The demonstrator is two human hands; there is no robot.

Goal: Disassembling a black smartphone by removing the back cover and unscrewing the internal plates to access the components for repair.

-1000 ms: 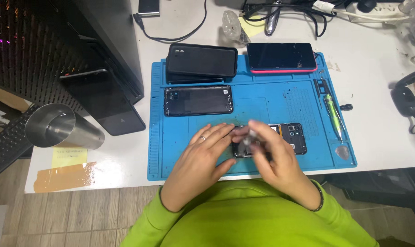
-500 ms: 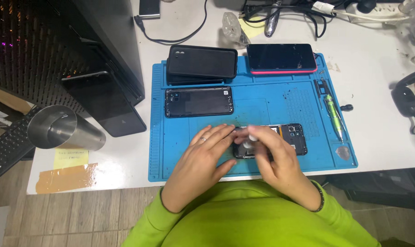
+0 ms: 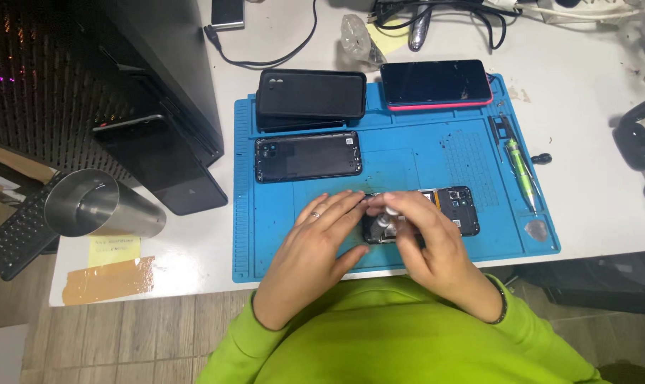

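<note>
The right hand (image 3: 436,252) has slid leftward, pinching a small grey tool (image 3: 385,222) over the opened phone (image 3: 436,212), whose long axis runs sideways under both hands, left hand (image 3: 315,245) flat on its near end.

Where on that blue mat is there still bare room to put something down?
The blue work mat is bare in its middle, between the black back cover and the green screwdriver. Its left strip below that cover is also free. The top edge is crowded by a black cased phone and a pink-edged phone; both hands cover the opened phone.
</note>
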